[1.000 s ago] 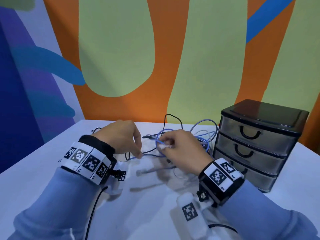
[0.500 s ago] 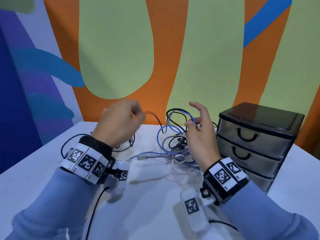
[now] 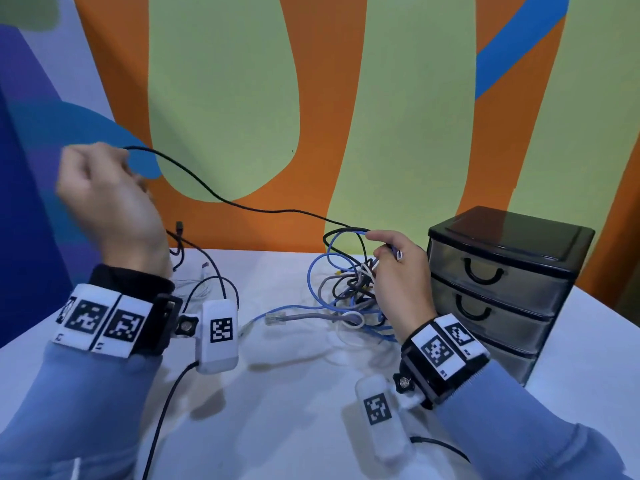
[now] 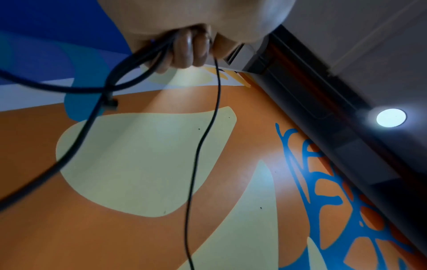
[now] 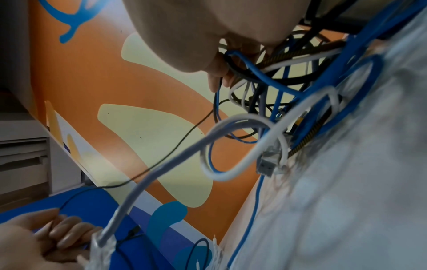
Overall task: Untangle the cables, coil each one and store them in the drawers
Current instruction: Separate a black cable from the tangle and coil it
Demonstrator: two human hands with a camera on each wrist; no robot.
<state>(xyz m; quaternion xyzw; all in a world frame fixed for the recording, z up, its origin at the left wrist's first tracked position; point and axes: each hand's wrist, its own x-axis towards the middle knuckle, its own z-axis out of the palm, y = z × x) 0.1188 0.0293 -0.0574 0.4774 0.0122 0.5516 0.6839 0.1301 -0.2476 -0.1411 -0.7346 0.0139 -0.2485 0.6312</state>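
Black cable (image 3: 207, 188) now drawn up by left hand (image 3: 104, 199)

Three drawers (image 3: 485, 271); two hands (image 3: 107, 202)

White table (image 3: 294, 427), painted wall (image 3: 398, 133) behind (orange with pale green and blue shapes), round ceiling light (image 4: 391, 117) on.

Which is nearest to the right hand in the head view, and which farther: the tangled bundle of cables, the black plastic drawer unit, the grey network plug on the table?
1. Tangled bundle of cables: held by the right hand.
2. Black plastic drawer unit: just right of it.
3. Grey network plug: to its left, on the table.
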